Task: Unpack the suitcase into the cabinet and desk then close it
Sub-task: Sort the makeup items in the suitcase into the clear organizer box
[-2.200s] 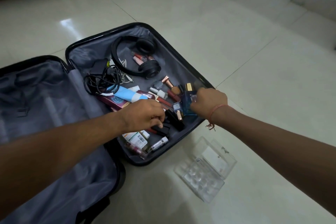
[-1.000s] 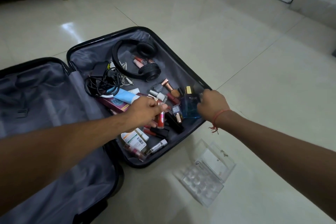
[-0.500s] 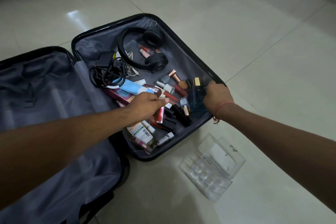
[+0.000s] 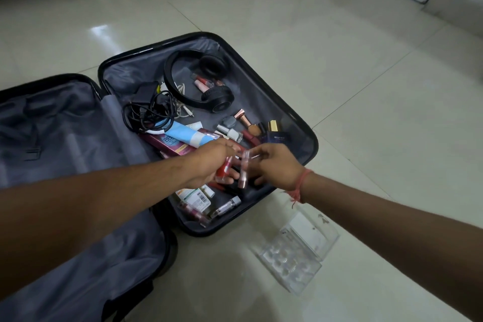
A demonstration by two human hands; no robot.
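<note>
On the pale tiled floor [image 4: 339, 65] we see the suitcase [image 4: 300, 123] lying open, its empty grey-lined half to the left and the filled half to the right. Over the near part of that filled half both hands meet. Our left hand [image 4: 209, 165] curls round a red bottle [image 4: 223, 170], which sits in its palm, tilted. Our right hand [image 4: 274, 163] (a red thread at its wrist) pinches a slim pink tube [image 4: 244, 170] that hangs almost upright just beside the red bottle; whether the two touch we cannot tell.

Farther in lie black headphones [image 4: 193, 81], with a tangle of black cables [image 4: 149, 112] to their left. Between those and the hands we make out a blue and white tube [image 4: 185, 133] on a maroon box [image 4: 167, 142], some small varnish bottles [image 4: 230, 128], and a dark blue perfume bottle [image 4: 275, 133] with a gold cap, just beyond the right hand. Nearer than the hands rest a white labelled box [image 4: 198, 197] and a clear vial [image 4: 227, 206].

Right of the suitcase, near us on the floor, a clear plastic case [image 4: 295, 253] lies open.
</note>
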